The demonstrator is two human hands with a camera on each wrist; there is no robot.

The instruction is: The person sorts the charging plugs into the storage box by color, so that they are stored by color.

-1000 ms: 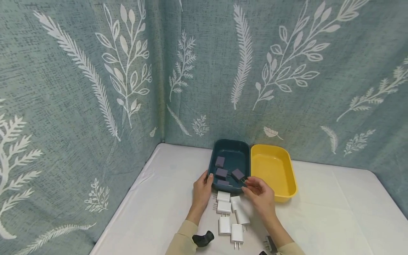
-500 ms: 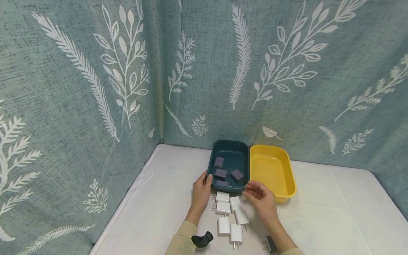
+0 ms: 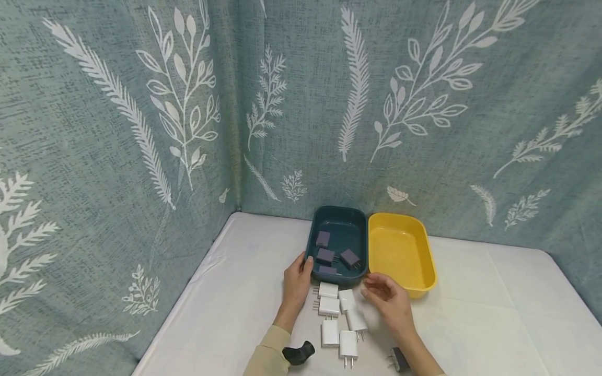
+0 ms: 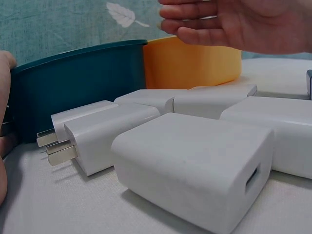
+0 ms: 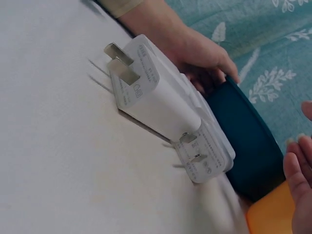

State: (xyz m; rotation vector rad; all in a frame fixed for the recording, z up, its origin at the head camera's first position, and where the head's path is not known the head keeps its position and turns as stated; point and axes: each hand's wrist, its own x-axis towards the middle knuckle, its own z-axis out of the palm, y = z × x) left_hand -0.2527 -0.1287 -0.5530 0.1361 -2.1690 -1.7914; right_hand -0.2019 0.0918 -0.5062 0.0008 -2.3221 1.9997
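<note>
My left hand [image 3: 298,278] holds the near left corner of the dark teal tray [image 3: 345,219], thumb on the rim; in the right wrist view the left hand [image 5: 202,53] has its fingers curled against the tray's side. Inside the tray lie several dark purple charger plugs [image 3: 325,256]. My right hand [image 3: 389,302] hovers in front of the trays with nothing in it, fingers loosely bent. Beneath and left of it several white charger plugs [image 3: 330,332] lie on the cloth, prongs pointing various ways. One white plug [image 4: 192,168] looms large in the left wrist view.
A yellow tray [image 3: 425,256] stands against the teal one's right side, with nothing inside. A dark charger plug [image 3: 400,359] lies by my right forearm. A black curved object [image 3: 299,353] is at my left sleeve. Patterned curtains [image 3: 301,104] border the white-covered table [image 3: 494,292].
My right hand has drawn back from the teal tray's near right corner toward me, away from a dark plug inside. The left hand stays on the tray.
</note>
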